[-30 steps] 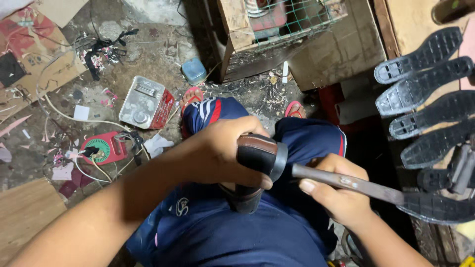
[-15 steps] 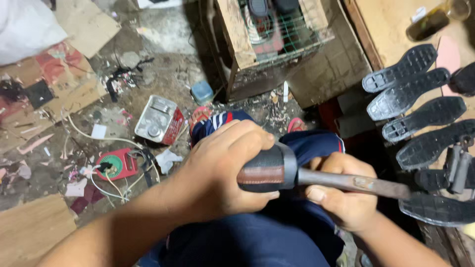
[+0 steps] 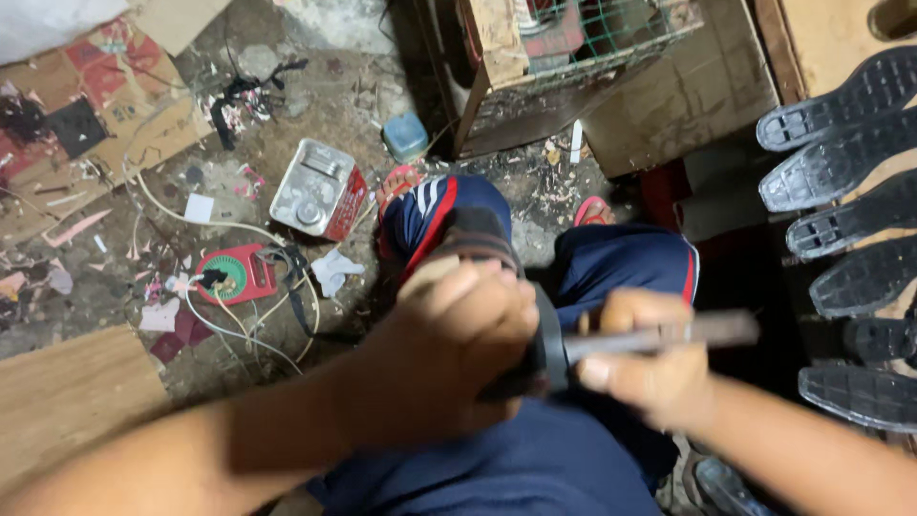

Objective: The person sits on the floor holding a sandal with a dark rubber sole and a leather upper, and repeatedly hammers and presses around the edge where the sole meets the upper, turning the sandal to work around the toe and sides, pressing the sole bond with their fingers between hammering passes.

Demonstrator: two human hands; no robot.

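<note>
A dark shoe (image 3: 521,334), blurred and probably on a last, sits over the lap at centre. The left hand (image 3: 458,354) wraps closed around it; the right hand (image 3: 650,368), at three o'clock, grips a flat metal tool (image 3: 669,334). At ten o'clock lie a red-sided open tin (image 3: 320,201) and a red disc-faced device (image 3: 234,274); black soles (image 3: 850,172) line two o'clock.

Matt grey metal bar (image 3: 659,336), black rubber soles (image 3: 841,172)

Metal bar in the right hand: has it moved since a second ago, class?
Yes. The metal bar in the right hand has swung its far end up, away from the lowest black sole on the right.
</note>
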